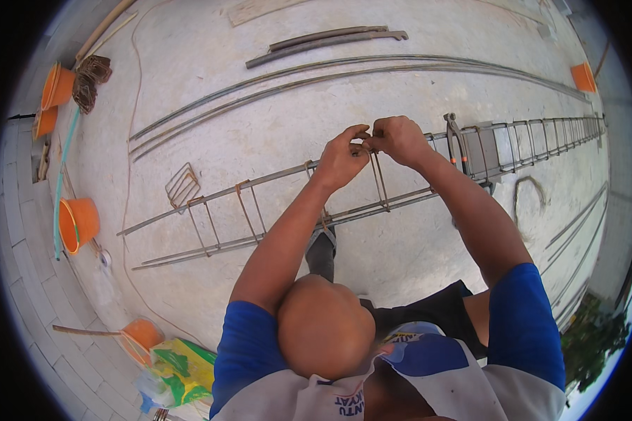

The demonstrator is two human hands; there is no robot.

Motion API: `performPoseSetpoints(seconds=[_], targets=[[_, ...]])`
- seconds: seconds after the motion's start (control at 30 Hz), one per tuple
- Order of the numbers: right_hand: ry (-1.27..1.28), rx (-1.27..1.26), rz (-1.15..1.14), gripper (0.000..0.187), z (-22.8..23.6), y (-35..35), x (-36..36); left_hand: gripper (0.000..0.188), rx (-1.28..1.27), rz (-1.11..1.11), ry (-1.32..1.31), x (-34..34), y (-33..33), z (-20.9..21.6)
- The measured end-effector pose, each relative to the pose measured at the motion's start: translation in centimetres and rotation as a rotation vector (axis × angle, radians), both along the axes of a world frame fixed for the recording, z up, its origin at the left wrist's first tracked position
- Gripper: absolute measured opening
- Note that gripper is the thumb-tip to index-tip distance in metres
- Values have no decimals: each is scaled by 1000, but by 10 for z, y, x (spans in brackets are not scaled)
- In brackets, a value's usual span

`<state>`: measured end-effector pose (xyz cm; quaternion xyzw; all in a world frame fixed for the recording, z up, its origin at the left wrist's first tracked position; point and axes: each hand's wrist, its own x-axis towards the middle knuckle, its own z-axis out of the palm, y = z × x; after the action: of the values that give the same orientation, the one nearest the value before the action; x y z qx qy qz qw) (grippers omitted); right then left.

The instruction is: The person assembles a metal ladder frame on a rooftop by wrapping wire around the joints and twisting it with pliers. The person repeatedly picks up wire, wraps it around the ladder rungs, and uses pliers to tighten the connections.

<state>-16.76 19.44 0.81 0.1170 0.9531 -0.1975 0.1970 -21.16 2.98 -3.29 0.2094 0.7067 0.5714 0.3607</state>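
A long rebar cage (228, 188) of steel bars and square stirrups lies across the concrete floor. My left hand (343, 157) and my right hand (399, 140) meet at its far bar, next to the top of a stirrup (380, 181). Both are closed, with fingertips pinched almost together. Whatever they pinch is too small to make out. To the right of my right hand, pincers (459, 147) with orange marks on the handles rest on the cage. My dark shoe (322, 254) is by the near bars.
Loose long bars (316, 70) and two short, thick rods (330, 43) lie beyond the cage. Several loose stirrups (182, 185) sit at the left. Orange buckets (79, 223) stand along the block wall (31, 235). A grey block (488, 149) is at the cage; bent wire (529, 196) lies nearer.
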Motion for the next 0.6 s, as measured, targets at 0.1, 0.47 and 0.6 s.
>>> performPoseSetpoints(seconds=[0.1, 0.47, 0.6], targets=[[-287, -470, -333, 32, 20, 9, 0, 33, -41, -19, -61, -1, 0, -1], [-221, -686, -584, 39, 2, 8, 22, 16, -24, 0, 74, 5, 1, -7], [-217, -777, -670, 37, -4, 5, 29, 14, -71, 13, 183, 5, 3, -8]])
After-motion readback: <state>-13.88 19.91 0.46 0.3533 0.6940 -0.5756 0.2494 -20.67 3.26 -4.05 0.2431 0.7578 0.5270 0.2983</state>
